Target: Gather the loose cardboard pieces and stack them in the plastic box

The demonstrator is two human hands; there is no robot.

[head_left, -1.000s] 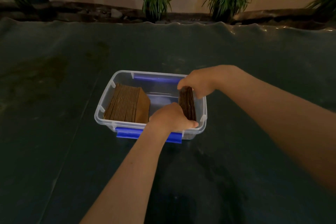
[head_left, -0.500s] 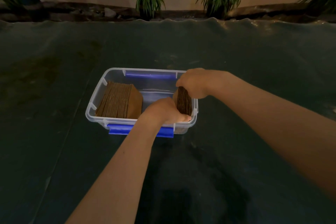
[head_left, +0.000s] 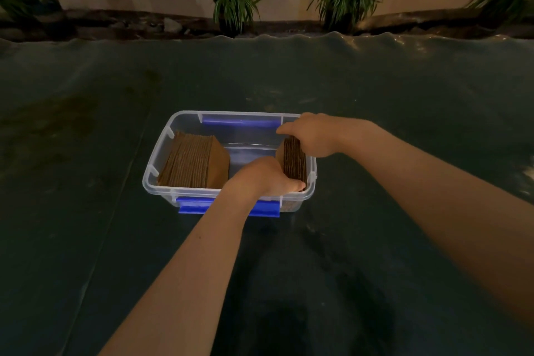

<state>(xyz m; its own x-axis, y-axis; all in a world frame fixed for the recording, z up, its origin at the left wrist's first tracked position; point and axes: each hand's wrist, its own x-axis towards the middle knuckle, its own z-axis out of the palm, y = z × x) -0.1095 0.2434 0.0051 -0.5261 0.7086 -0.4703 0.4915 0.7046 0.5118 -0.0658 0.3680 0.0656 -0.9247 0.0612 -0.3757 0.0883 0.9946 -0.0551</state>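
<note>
A: Where is the card?

B: All of it that I can see is in the box [head_left: 157,159]. One stack [head_left: 193,163] leans at the box's left end. A smaller bundle [head_left: 294,160] stands on edge at the right end, just inside the right wall.

A: And the hands?

B: Both are closed on the bundle. The left hand [head_left: 264,176] clamps its near end, the right hand [head_left: 310,134] its far end, fingers curled over the top edges.

A: What could go wrong?

B: I judge the bundle stands only because it is squeezed. Let go unevenly and the sheets may fan out and topple into the gap in the middle of the box, lying skewed instead of stacked.

A: Anything else?

B: It sits tight to the right wall, so pressing down could catch an outer sheet on the rim and bend it, or lever it over the edge onto the dark sheet [head_left: 404,124] covering the table. The box is light; a sideways shove might slide it, too.
</note>
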